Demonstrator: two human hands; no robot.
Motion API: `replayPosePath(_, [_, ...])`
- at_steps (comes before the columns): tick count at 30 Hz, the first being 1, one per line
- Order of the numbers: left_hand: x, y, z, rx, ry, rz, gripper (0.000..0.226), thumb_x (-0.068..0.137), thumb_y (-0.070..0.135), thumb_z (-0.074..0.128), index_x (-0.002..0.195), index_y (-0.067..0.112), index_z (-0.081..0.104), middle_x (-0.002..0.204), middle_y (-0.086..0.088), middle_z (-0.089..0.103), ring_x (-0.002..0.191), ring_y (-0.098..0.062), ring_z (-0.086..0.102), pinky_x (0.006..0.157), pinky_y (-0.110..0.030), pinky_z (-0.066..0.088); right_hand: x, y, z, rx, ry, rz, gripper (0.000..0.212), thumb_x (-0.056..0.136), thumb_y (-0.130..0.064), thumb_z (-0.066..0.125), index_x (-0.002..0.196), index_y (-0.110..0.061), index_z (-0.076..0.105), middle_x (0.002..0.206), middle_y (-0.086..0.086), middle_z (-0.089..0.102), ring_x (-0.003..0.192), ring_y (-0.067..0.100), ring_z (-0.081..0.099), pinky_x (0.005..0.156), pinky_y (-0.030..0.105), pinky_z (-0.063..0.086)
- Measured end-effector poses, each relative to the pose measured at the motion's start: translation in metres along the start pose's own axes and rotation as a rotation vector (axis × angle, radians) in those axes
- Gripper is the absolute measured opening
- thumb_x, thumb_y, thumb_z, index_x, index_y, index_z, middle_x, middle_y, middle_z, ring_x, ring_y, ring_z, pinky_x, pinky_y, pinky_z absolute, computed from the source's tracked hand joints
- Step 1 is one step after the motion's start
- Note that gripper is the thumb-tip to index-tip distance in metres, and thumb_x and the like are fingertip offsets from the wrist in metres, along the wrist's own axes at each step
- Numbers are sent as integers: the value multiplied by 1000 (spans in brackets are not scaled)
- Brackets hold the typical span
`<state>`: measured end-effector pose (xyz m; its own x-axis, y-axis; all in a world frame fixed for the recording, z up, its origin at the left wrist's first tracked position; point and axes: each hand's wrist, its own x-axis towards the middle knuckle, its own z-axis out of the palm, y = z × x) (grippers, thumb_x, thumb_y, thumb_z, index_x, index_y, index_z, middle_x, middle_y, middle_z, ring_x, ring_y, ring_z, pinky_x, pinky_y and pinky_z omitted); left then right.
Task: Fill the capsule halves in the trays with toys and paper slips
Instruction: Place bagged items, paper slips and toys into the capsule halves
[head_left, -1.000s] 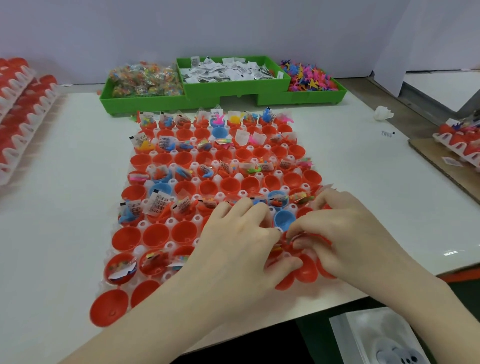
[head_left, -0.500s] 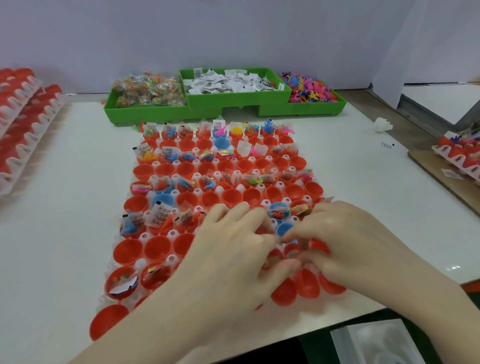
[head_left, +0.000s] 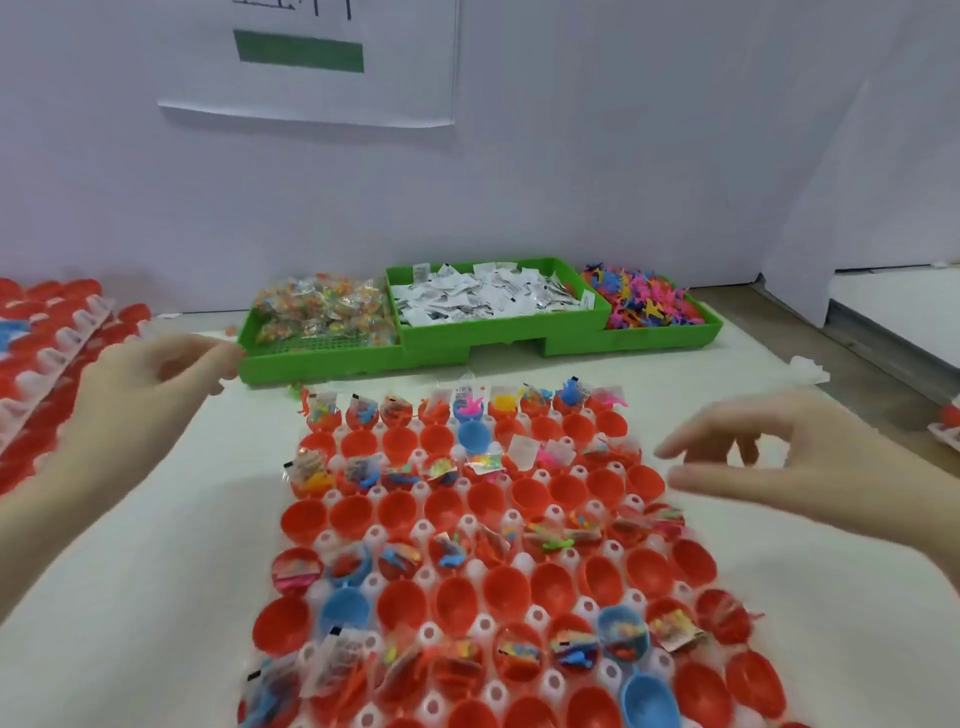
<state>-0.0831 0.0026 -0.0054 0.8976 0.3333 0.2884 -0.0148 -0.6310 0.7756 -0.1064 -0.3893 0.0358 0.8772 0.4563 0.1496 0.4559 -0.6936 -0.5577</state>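
Both hands hang empty, fingers loose: left hand (head_left: 150, 384) near the packeted-toy bin (head_left: 322, 332), right hand (head_left: 789, 462) over the capsule tray (head_left: 483, 545); grab toys and paper slips (head_left: 488, 296) together, feeding empty red halves (head_left: 506, 592) row by row

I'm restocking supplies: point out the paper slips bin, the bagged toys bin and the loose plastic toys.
paper slips bin (head_left: 498, 332) head view, green front wall
bagged toys bin (head_left: 317, 358) head view, front wall
loose plastic toys (head_left: 641, 304) head view, pile's middle

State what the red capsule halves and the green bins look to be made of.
Red capsule halves: likely thin moulded plastic, smooth and slightly glossy, with soft highlights inside the cups. Green bins: apparently rigid opaque plastic with a duller finish, straight moulded walls and a perforated grid floor in the left bin.
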Motion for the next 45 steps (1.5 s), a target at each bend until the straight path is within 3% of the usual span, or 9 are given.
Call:
replayPosePath(3, [38, -13, 13, -1, -18, -21, 16, 85, 36, 57, 89, 24, 67, 94, -9, 68, 91, -24, 59, 86, -41, 42, 66, 52, -5, 78, 389, 175, 6, 79, -16, 70, 73, -16, 72, 63, -7, 67, 55, -4, 55, 52, 6, 38])
replayPosePath(6, [78, -25, 34, 113, -6, -33, 30, 93, 27, 52, 110, 6, 65, 109, -16, 65, 90, -19, 50, 80, -32, 35, 125, 98, -4, 72, 576, 381, 13, 86, -13, 62, 92, -6, 70, 91, 12, 69, 77, 10, 58, 72, 19, 42])
replayPosePath(11, [114, -29, 65, 158, -106, -124, 44, 95, 35, 45, 122, 2, 57, 125, -19, 57, 110, -31, 50, 85, -34, 35, 191, 134, 1, -71, 441, 544, 24, 90, -12, 54, 108, -2, 66, 118, 14, 63, 112, 27, 54, 97, 31, 37])
replayPosePath(17, [126, -41, 92, 487, -225, -102, 53, 91, 53, 39, 120, 13, 59, 119, -13, 62, 103, -29, 55, 84, -34, 42, 219, 156, 12, -225, 125, 615, 34, 83, -11, 62, 116, -4, 61, 120, 15, 61, 109, 27, 55, 93, 34, 42])
replayPosePath(28, [144, -39, 108, 372, -244, -165, 67, 66, 53, 72, 122, 19, 57, 125, -9, 58, 110, -29, 54, 84, -35, 45, 228, 160, 17, -141, 573, 538, 21, 81, -8, 67, 100, 0, 70, 106, 15, 68, 103, 28, 58, 90, 32, 40])
replayPosePath(33, [149, -47, 110, 234, -254, -226, 27, 68, 42, 77, 83, 24, 64, 108, -5, 63, 100, -24, 56, 82, -34, 47, 230, 157, 5, 86, 754, 560, 21, 85, -17, 64, 98, -2, 71, 101, 15, 68, 95, 24, 57, 81, 27, 40])
replayPosePath(39, [149, -48, 113, 193, -208, -199, 20, 72, 35, 76, 77, 23, 60, 92, -1, 64, 86, -20, 56, 75, -33, 46, 229, 155, -6, 310, 759, 552, 10, 77, -13, 72, 85, -9, 66, 88, 9, 64, 82, 19, 59, 81, 31, 44])
replayPosePath(43, [147, -48, 111, 245, -234, -207, 41, 62, 51, 76, 88, 25, 59, 92, 3, 58, 88, -19, 54, 71, -30, 42, 228, 159, -4, 350, 705, 545, 11, 73, -4, 75, 77, -8, 65, 90, 14, 67, 44, 1, 60, 63, 16, 53])
replayPosePath(45, [147, -47, 111, 226, -243, -221, 36, 60, 48, 77, 81, 24, 60, 93, 1, 60, 88, -19, 53, 72, -30, 41, 227, 161, -4, 225, 638, 580, 15, 72, -7, 77, 82, -8, 66, 97, 15, 66, 60, 4, 65, 65, 19, 51])
